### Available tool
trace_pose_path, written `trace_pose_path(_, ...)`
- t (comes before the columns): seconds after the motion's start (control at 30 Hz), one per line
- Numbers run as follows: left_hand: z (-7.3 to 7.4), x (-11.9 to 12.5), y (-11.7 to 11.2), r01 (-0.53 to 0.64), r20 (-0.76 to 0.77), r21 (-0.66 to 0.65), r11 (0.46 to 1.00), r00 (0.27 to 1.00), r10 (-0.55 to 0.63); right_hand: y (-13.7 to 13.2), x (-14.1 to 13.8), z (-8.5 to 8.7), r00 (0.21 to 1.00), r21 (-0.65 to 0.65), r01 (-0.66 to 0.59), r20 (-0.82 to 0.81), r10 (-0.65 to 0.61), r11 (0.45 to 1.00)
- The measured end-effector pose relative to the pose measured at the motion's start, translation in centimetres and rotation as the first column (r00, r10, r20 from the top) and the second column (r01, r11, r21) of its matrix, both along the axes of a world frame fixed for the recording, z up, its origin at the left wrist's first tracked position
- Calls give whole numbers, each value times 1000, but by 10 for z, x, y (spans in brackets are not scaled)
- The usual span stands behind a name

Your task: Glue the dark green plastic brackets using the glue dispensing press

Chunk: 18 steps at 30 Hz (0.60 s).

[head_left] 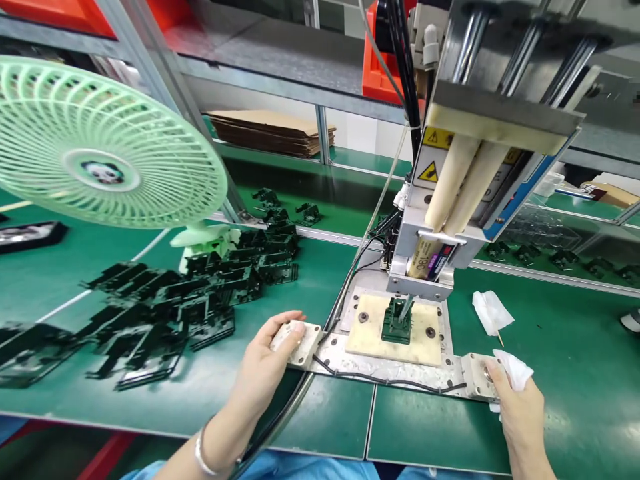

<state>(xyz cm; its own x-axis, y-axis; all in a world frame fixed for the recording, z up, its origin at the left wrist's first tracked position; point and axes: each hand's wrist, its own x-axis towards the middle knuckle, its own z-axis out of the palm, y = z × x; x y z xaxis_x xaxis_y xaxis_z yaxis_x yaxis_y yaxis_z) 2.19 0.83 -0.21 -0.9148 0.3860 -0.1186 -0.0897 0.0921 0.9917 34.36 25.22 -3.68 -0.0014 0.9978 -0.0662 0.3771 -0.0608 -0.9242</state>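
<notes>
My left hand [270, 357] is wrapped round the left button block [306, 353], its thumb on the top and fingers at the far side. At the other end of the metal base plate [350, 363], my right hand [520, 407] has its thumb on the right button block [477, 375]. A crumpled white tissue [517, 370] is held in that hand. Between them, a black plastic part [395, 323] sits upright in the cream fixture plate [357, 340]. A dispensing nozzle [407, 307] reaches down to it from a twin-tube adhesive cartridge [429, 260] in the press.
Many black plastic parts [165, 293] lie at left beside a green fan [190, 147]. Another white tissue [493, 312] with a thin stick lies right of the press. Cables [350, 273] run along the press's left side. More black parts [560, 259] line the back right.
</notes>
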Motion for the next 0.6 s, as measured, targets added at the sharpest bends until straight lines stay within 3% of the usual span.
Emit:
trace_pose_path(0.3, 2, -1, 0, -9, -47, -59, 998, 999, 6, 0, 0, -1, 999, -24, -26, -42, 25, 999)
trace_pose_path(0.5, 6, -3, -1, -32, -42, -82, 996, 999, 28, 2, -3, -6, 992, 60, -53, -114, 59, 997)
trace_pose_path(0.6, 2, -9, -2, -31, -69, -138, 990, 997, 21, 0, -8, -4, 986, 99, -57, -148, 72, 993)
